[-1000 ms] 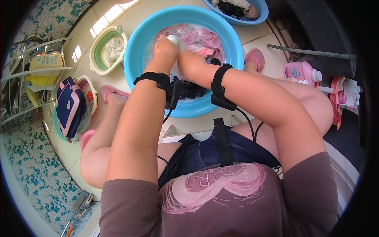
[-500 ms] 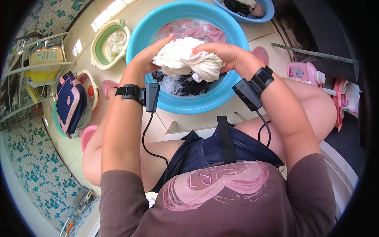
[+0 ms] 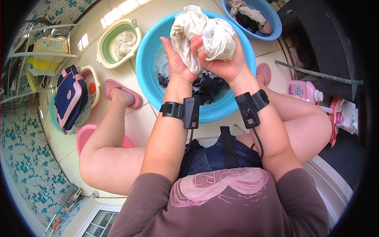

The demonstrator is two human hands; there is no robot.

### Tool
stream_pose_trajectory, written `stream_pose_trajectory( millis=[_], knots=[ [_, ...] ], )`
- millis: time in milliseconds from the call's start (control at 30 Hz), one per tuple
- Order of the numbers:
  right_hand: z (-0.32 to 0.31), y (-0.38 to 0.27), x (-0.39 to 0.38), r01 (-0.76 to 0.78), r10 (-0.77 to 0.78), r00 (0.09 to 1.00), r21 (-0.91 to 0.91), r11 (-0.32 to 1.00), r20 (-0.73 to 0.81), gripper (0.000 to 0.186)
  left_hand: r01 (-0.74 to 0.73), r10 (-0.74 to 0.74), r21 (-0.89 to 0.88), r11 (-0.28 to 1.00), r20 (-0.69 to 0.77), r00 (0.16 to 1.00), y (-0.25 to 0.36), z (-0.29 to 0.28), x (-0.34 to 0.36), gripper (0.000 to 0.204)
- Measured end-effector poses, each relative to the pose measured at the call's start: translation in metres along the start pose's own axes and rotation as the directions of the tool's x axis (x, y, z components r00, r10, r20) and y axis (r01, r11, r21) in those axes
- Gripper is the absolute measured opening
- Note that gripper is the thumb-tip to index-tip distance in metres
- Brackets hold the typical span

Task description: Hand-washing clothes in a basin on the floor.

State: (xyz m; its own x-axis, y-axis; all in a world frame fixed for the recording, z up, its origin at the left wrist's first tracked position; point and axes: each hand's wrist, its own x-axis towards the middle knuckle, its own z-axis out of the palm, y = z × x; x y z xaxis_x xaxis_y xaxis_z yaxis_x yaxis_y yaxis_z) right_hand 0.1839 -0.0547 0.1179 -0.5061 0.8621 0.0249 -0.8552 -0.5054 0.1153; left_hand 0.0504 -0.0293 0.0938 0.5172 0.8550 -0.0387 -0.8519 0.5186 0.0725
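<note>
A bunched, wet-looking white cloth garment (image 3: pixel 219 37) is held up over the big blue basin (image 3: pixel 144 81). My right hand (image 3: pixel 229 65) grips its thick right-hand bundle, fingers curled into the folds. Under the left part of the cloth is my left hand (image 3: pixel 179 67), palm turned up and thumb out to the side; its other fingers are hidden behind the fabric. Below both hands, black cloth (image 3: pixel 209 87) lies in sudsy water in the basin. The far part of the basin is hidden by the held garment.
A green-and-cream basin (image 3: pixel 104 47) with pale cloth stands at the far left. A smaller blue basin (image 3: pixel 272 25) with dark and light laundry is at the far right. A pink bottle (image 3: pixel 304 90) stands right; a navy bag (image 3: pixel 71 98) and wire rack (image 3: pixel 47 55) are left.
Both hands have lifted the white garment up and away from me, and it has loosened from a compact bundle. My left hand has turned palm up. My left leg has shifted outward.
</note>
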Motion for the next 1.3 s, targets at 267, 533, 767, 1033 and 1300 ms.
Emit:
stream_pose_trajectory(
  millis=[267, 533, 767, 1033, 1300],
  knots=[
    [0.009, 0.035, -0.022, -0.053, 0.037, 0.98, -0.079, 0.995, -0.193, 0.064, 0.029, 0.013, 0.301, 0.953, -0.136, 0.991, 0.041, 0.003, 0.018, 0.047],
    [0.02, 0.028, -0.023, -0.05, -0.094, 0.954, -0.459, 0.887, -0.286, 0.061, 0.124, 0.031, 0.499, 0.858, -0.292, 0.956, 0.058, 0.031, 0.031, 0.032],
    [0.013, 0.028, -0.006, -0.327, -0.2, 0.915, -0.934, 0.143, -0.351, 0.055, 0.456, -0.144, 0.595, 0.662, -0.496, 0.856, 0.057, 0.031, 0.037, 0.024],
    [-0.049, 0.053, 0.0, -0.35, -0.447, 0.89, -0.765, -0.541, -0.091, 0.036, 0.542, 0.146, 0.749, 0.381, -0.628, 0.765, 0.048, -0.019, 0.038, 0.026],
    [-0.059, 0.061, 0.008, -0.429, -0.455, 0.878, -0.66, -0.616, -0.146, 0.041, 0.501, 0.521, 0.862, -0.071, -0.397, 0.756, 0.052, -0.05, 0.02, 0.07]
  ],
)
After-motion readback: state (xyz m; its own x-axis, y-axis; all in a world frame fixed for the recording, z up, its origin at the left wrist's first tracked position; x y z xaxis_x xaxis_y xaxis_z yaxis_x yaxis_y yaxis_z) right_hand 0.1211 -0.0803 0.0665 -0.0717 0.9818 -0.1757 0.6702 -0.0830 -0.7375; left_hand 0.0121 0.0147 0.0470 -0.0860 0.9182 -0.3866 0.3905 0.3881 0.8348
